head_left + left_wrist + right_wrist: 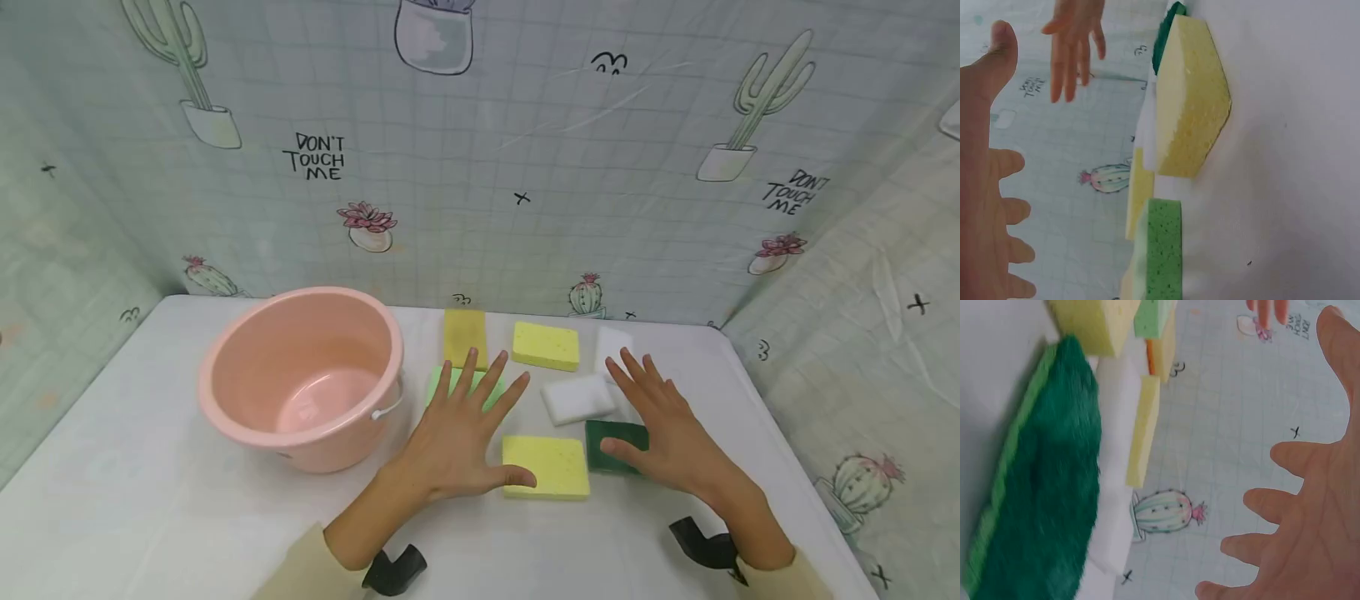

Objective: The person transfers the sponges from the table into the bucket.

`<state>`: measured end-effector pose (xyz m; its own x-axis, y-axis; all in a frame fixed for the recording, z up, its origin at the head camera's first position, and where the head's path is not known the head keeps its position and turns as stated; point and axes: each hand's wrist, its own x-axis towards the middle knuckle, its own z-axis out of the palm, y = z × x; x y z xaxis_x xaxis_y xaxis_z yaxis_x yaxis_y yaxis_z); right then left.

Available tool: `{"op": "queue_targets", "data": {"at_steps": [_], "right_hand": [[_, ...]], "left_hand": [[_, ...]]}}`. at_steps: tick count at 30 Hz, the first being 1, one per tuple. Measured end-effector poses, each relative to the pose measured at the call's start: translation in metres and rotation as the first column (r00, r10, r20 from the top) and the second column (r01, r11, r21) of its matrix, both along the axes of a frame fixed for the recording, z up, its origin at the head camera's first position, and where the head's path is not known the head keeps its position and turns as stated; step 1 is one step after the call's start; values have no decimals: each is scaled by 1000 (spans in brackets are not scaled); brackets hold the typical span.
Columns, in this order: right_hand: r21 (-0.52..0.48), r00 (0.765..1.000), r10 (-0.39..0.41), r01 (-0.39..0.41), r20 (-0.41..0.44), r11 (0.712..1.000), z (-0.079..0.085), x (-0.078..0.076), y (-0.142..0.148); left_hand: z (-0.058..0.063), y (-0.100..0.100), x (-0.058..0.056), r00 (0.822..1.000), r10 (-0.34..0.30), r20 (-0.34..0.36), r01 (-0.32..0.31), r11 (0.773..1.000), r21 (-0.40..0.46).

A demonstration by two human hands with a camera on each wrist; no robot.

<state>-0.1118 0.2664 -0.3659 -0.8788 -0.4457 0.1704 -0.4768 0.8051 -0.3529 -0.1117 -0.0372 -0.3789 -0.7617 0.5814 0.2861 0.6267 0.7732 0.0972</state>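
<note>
Both hands hover over a group of sponges with fingers spread and nothing held. My left hand [456, 442] is above the light green sponge [1164, 250], covering part of it in the head view, its thumb overlapping the near yellow sponge [551, 471]. My right hand [671, 433] overlaps the dark green scouring sponge [617, 437], whose fuzzy top [1047, 481] fills much of the right wrist view. Farther back lie a mustard-yellow sponge [465, 337], another yellow sponge [546, 346] and two white sponges, one flat in front [576, 400], one behind [612, 346] partly hidden by fingertips.
A pink bucket [300, 367] with a white handle clip stands left of the sponges on the white table [150, 500]. Fabric printed with cacti [480, 167] hangs behind and along both sides. Black curved straps [393, 571] show at the wrists.
</note>
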Motion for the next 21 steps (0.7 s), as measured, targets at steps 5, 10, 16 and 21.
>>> {"op": "queue_targets", "data": {"at_steps": [5,10,16,21], "right_hand": [[-4,1000,6,-6,2,1000,-7,6,-11],[-60,1000,24,-23,14,998,-15,10,-15],[-146,996,78,-70,51,987,-19,10,-19],[-188,987,143,-128,72,974,-26,11,-26]], "left_hand": [[8,-8,18,999,-27,-42,28,999,39],[16,-20,38,996,-56,-72,61,995,76],[28,-38,59,991,-76,-108,88,990,110],[45,-52,70,983,-99,-154,125,977,170]]}}
